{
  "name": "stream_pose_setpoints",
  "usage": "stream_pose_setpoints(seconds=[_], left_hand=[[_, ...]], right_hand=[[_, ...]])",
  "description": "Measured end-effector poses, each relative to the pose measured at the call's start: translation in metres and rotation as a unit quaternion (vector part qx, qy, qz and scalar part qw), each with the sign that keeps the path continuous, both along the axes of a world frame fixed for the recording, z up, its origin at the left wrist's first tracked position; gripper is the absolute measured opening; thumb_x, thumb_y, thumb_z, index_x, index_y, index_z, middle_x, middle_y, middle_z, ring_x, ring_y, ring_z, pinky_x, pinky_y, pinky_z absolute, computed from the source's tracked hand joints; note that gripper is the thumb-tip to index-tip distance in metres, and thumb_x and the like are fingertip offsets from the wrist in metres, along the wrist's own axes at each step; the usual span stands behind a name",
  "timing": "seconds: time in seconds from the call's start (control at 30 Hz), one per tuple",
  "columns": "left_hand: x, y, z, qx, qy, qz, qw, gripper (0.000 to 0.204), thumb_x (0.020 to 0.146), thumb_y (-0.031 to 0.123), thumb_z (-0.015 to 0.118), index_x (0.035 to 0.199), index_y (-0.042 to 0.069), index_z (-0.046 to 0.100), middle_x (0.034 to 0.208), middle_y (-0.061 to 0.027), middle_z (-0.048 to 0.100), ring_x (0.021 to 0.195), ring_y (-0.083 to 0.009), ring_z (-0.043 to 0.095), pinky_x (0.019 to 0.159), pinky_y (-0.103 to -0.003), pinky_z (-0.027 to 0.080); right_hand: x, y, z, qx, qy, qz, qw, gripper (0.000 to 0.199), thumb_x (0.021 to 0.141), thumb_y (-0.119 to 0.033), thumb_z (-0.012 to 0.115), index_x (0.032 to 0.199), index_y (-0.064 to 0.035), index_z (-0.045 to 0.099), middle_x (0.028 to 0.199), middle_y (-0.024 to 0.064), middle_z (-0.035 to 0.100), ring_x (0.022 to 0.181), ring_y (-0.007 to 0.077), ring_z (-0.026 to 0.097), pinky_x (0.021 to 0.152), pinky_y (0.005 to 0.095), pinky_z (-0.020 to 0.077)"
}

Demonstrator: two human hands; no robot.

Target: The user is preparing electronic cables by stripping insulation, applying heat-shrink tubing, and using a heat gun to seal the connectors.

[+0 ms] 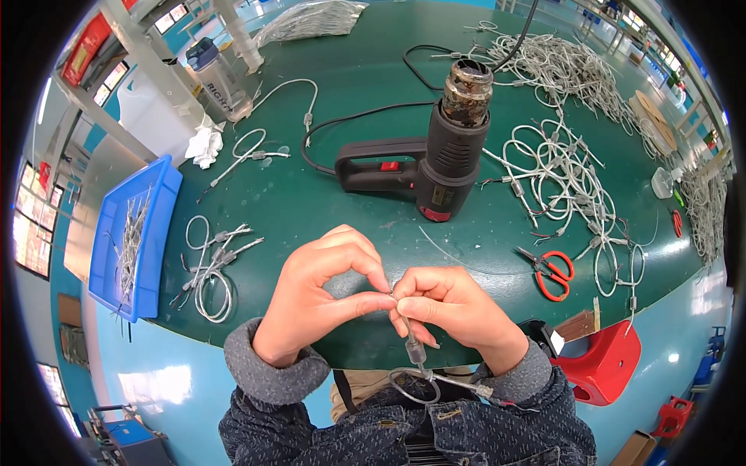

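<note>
Thin, silvery-grey looped cable (418, 357) hung at the glossy dark-green tabletop (280, 206), its tip pinched by bare left hand (303, 291) and bare right hand (460, 308); a loosened pinch, I judged, could drop it.

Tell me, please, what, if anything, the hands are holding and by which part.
The left hand and right hand pinch a cable near one end, beyond its grey block.

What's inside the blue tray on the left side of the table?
The blue tray holds a bunch of thin, pale strands. Whatever lies beneath them is covered and can't be seen.
</note>
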State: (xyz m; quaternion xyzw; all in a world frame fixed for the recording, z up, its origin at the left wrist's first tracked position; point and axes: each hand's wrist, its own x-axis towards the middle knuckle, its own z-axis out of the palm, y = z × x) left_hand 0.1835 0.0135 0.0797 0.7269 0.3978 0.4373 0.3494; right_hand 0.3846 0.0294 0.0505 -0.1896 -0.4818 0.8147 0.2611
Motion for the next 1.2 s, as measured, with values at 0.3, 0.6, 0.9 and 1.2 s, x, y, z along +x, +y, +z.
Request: stream_pose_setpoints(seconds=[0.3,0.6,0.9,1.2], left_hand=[[-0.003,0.013,0.009,0.029,0.031,-0.094,0.995,0.020,0.062,0.009,0.080,0.071,0.007,0.062,0.072,-0.0011,0.060,0.075,-0.0191,0.055,0.071,-0.032,0.043],[0.004,0.002,0.005,0.153,0.055,-0.015,0.987,0.021,0.059,0.010,0.080,0.073,0.009,0.064,0.073,0.0010,0.061,0.075,-0.0207,0.055,0.069,-0.031,0.044],[0.006,-0.004,0.002,0.247,0.127,0.024,0.960,0.025,0.054,0.010,0.078,0.075,0.009,0.065,0.074,0.0027,0.061,0.076,-0.0200,0.055,0.066,-0.029,0.044],[0.011,-0.010,-0.009,0.267,0.110,0.070,0.955,0.021,0.060,0.010,0.080,0.074,0.011,0.065,0.074,0.0021,0.062,0.081,-0.0204,0.053,0.069,-0.032,0.047]], right_hand=[[0.001,0.000,0.001,0.009,-0.004,0.020,1.000,0.013,0.095,-0.010,0.049,0.089,0.0017,0.053,0.078,0.0118,0.062,0.049,0.0089,0.052,0.046,0.0212,0.0404],[-0.001,-0.002,-0.004,-0.078,0.068,0.043,0.994,0.014,0.095,-0.011,0.049,0.090,0.0014,0.052,0.078,0.0147,0.061,0.049,0.0118,0.054,0.043,0.0225,0.0409],[-0.002,-0.003,-0.011,-0.085,0.079,0.026,0.993,0.014,0.094,-0.013,0.051,0.090,0.0007,0.052,0.077,0.0152,0.061,0.048,0.0124,0.054,0.041,0.0225,0.0400],[-0.006,-0.004,-0.013,-0.093,0.109,0.001,0.990,0.016,0.093,-0.014,0.053,0.088,0.0008,0.052,0.076,0.0177,0.061,0.047,0.0142,0.055,0.039,0.0240,0.0416]])
